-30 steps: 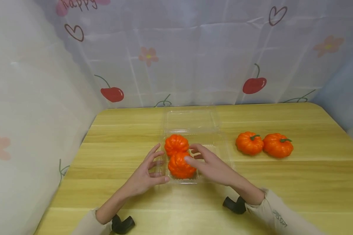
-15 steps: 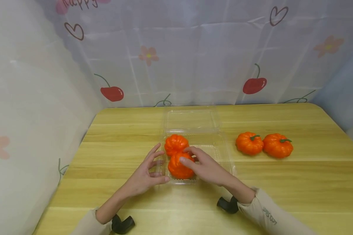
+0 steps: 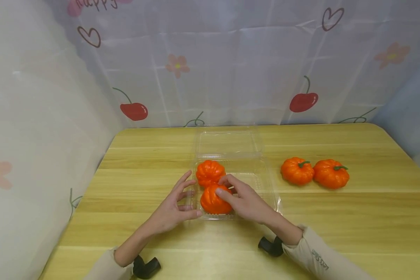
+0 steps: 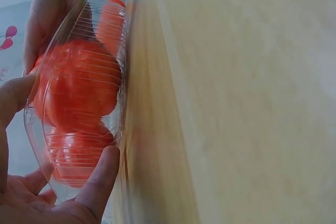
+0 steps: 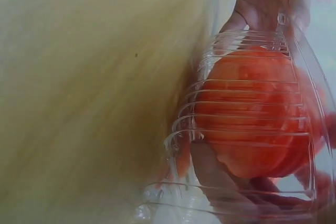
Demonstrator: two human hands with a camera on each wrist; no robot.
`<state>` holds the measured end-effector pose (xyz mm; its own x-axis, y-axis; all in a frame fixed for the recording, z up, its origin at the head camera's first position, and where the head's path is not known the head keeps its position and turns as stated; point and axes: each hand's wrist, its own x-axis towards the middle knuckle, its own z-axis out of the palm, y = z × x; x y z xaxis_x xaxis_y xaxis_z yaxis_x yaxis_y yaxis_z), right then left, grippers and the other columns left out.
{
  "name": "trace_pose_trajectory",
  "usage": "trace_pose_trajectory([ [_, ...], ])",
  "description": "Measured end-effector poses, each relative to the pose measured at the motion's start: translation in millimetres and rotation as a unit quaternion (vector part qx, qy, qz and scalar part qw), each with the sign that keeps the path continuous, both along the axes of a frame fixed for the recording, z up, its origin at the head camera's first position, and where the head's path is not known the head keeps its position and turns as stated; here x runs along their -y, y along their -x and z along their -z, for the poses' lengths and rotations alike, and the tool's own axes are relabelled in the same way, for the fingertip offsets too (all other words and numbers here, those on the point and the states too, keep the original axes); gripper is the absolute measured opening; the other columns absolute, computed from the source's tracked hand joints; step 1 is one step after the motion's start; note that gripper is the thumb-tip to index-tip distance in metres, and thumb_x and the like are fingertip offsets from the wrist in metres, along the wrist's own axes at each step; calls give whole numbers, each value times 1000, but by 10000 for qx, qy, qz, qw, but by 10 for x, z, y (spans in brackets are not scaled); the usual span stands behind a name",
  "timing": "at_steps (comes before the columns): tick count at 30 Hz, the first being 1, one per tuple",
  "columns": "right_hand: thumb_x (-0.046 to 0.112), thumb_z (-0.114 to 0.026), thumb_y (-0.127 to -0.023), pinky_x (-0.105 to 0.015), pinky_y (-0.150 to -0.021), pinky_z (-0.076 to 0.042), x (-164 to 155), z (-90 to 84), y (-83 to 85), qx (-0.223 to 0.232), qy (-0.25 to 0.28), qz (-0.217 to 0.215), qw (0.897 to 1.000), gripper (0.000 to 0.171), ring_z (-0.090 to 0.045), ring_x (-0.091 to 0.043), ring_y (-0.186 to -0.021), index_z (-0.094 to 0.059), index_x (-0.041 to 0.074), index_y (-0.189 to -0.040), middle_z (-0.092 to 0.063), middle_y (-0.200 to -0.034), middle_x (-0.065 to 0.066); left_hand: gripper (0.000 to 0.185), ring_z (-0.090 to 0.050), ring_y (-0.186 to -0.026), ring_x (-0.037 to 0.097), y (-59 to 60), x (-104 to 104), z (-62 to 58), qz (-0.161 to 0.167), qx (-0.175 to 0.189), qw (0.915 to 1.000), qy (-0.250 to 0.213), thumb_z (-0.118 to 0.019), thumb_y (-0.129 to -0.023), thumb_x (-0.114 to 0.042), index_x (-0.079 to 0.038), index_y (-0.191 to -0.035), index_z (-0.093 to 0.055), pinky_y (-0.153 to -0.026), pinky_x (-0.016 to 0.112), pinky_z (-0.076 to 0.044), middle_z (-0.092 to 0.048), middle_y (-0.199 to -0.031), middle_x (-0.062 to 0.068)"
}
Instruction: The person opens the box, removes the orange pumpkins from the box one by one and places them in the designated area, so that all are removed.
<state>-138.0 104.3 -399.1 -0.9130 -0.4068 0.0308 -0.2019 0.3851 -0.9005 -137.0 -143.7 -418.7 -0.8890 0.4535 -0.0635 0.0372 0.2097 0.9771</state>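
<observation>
A clear plastic clamshell box [image 3: 253,198] lies with its lid [image 3: 229,142] folded back on the table. Inside its left half are two small orange pumpkins, the rear pumpkin [image 3: 210,172] touching the front pumpkin [image 3: 215,200]. My right hand [image 3: 248,198] holds the front one between thumb and fingers, from its right side. Along the box's left wall, my left hand [image 3: 173,210] spreads its fingers, thumb near the front corner, lightly touching the plastic. Through the ribbed wall, the left wrist view shows a pumpkin [image 4: 79,85], and the right wrist view another pumpkin [image 5: 249,108].
To the right of the box, two more orange pumpkins with green stems, a left one [image 3: 296,171] and a right one [image 3: 331,174], sit side by side on the wooden table [image 3: 353,225]. A printed cloth [image 3: 227,77] hangs behind the table.
My right hand has shifted left and its thumb and fingers have come onto the front pumpkin, which has since turned slightly. The left hand stays where it was.
</observation>
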Motion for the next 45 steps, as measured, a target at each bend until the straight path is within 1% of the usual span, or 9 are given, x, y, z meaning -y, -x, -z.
trace_pose_trajectory([
  [4, 30, -59, -100, -46, -93, -48, 1, 11, -19, -37, -3, 41, 10000, 21, -59, -26, -106, -58, 13, -113, -62, -114, -3, 104, -41, -135, 35, 5, 5, 3, 31, -14, 10000, -15, -84, -80, -12, -25, -159, -17, -96, 37, -51, -23, -158, 1],
  [10, 33, -63, -97, -45, -91, -52, 15, 5, -36, 78, -62, 193, 9998, 35, -60, -25, -108, -61, 8, -120, -64, -116, -3, 104, -40, -135, 38, 16, 22, 21, 79, -54, 9999, -102, -83, -80, -10, -22, -159, -16, -95, 36, -52, -25, -158, 7],
  [13, 35, -64, -96, -41, -87, -54, 22, 1, -30, 72, -151, 172, 9997, 35, -62, -23, -105, -64, 8, -118, -65, -112, -2, 102, -39, -136, 39, 17, 25, 22, 87, -81, 9998, -129, -83, -81, -10, -21, -158, -18, -95, 36, -52, -22, -159, 7],
  [19, 37, -65, -95, -39, -85, -53, 19, 2, -21, -66, -265, 19, 9996, 24, -62, -18, -99, -65, 16, -107, -65, -101, 5, 101, -39, -136, 39, 11, 23, 16, 79, -52, 9998, -163, -82, -81, -9, -22, -159, -18, -95, 36, -52, -24, -158, 8],
  [23, 41, -66, -94, -39, -84, -52, 17, 6, -22, -69, -383, -32, 9992, 23, -62, -17, -97, -62, 21, -105, -64, -101, 7, 101, -38, -136, 41, 10, 21, 8, 82, -104, 9998, -134, -82, -82, -9, -21, -159, -18, -95, 38, -52, -23, -159, 8],
  [30, 39, -67, -93, -38, -81, -52, 20, 1, -28, -27, -382, 55, 9993, 26, -61, -18, -94, -61, 21, -109, -64, -103, 6, 101, -40, -135, 38, 6, 10, -3, 11, -62, 10000, -57, -83, -80, -10, -27, -158, -21, -93, 38, -53, -20, -160, -3],
  [34, 39, -67, -93, -39, -83, -50, 24, -6, -35, -26, -406, 57, 9992, 28, -59, -18, -96, -62, 20, -112, -64, -104, 7, 101, -39, -135, 39, 7, 13, 2, 57, -74, 9999, -113, -82, -81, -9, -24, -158, -19, -93, 39, -53, -19, -161, 0],
  [38, 41, -68, -91, -42, -88, -49, 18, -12, -50, 66, -396, 131, 9991, 37, -59, -19, -102, -60, 18, -118, -63, -112, 5, 100, -37, -136, 42, 13, 23, 20, 107, -108, 9997, -164, -81, -82, -8, -21, -158, -19, -93, 40, -53, -16, -162, 4],
  [45, 32, -74, -86, -39, -85, -51, 9, -23, -65, 229, 50, 157, 9996, 53, -57, -22, -107, -50, 14, -130, -59, -118, -2, 100, -38, -135, 41, 6, 21, 20, 88, -89, 9997, -214, -81, -81, -7, -21, -158, -19, -92, 40, -54, -17, -162, 2],
])
